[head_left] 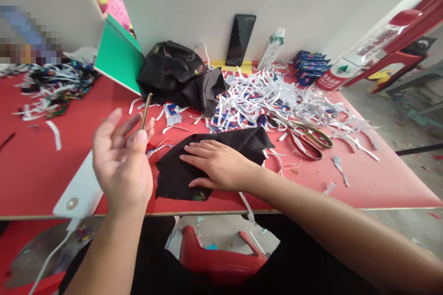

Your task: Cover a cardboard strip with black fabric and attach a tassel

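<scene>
My left hand (121,161) is raised above the red table (31,170), pinching a thin brown stick (146,110) between thumb and forefinger, the other fingers spread. My right hand (218,163) lies flat, palm down, on a piece of black cloth (249,140) spread near the table's front edge. Large scissors (304,136) with red and gold handles lie just right of the cloth, untouched.
A heap of white paper strips (277,97) covers the back right. A bundle of black fabric (180,76), a green board (117,55), a phone (240,39) leaning on the wall, a carton (272,48) and a white panel (81,189) are around. Red chairs (408,32) stand at right.
</scene>
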{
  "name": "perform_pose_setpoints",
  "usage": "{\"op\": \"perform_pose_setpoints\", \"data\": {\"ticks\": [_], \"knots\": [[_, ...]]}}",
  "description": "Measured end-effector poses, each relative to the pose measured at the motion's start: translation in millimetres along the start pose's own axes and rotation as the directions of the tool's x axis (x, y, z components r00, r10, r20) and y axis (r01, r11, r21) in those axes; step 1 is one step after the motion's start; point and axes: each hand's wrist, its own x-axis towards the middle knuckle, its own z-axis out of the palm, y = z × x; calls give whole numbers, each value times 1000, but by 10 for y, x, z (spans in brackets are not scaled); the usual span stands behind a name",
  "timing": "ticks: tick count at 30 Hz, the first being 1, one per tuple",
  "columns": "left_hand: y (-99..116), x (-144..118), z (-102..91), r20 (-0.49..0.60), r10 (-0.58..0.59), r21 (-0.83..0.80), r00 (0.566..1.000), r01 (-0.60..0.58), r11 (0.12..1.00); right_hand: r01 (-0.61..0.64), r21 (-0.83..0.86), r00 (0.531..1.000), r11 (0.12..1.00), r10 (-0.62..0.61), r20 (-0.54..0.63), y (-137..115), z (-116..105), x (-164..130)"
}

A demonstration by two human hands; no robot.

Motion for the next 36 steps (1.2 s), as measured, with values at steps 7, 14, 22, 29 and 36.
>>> {"op": "perform_pose_setpoints", "data": {"ticks": [7, 14, 22, 29, 36], "knots": [[-17, -60, -110, 24, 18, 98, 1000, -20, 995, -46, 59, 999, 997, 46, 7, 292, -22, 388], [-7, 15, -311, 416, -38, 263, 909, -79, 962, -119, 259, 842, 958, 235, -485, 310, -326, 401], [-108, -61, -475, 649, -140, 378, 748, -157, 913, 128, 143, 974, 981, -97, -203, 73, -313, 14], [37, -33, -475, 729, -257, 537, 634, -298, 789, -31, 510, 974, 859, 141, -178, 102, 21, -265], [-210, -126, -365, 842, -400, 534, 362, -661, 526, -214, 545, 975, 811, 214, 63, 393, -306, -777]]}}
